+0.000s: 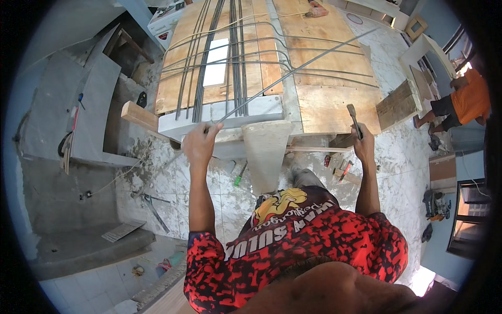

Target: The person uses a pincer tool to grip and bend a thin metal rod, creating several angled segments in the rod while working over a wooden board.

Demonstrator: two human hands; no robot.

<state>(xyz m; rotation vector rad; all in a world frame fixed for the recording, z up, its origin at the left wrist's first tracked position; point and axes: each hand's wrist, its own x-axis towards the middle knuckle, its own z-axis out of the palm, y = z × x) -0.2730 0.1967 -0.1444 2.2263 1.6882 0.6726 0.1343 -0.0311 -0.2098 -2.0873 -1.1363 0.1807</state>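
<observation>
My left hand (201,137) is closed round a long thin steel rod (293,71), which runs diagonally up to the far right over the plywood bench (314,118). My right hand (363,141) grips a dark metal bar tool (354,118), held upright at the bench's near right. Bundles of straight rods (235,78) lie lengthwise on the bench, crossed by several bent rods (272,52). A white rectangular piece (216,60) lies between the bundles, and pale blocks (269,109) line the near edge under the rod ends.
Timbers (138,114) jut from the bench's sides. A board (265,149) slopes toward me. Tools (342,170) lie on the stained floor. A person in orange (465,97) stands at the right; another person's hand (317,9) is at the far end. Grey counters (86,131) stand left.
</observation>
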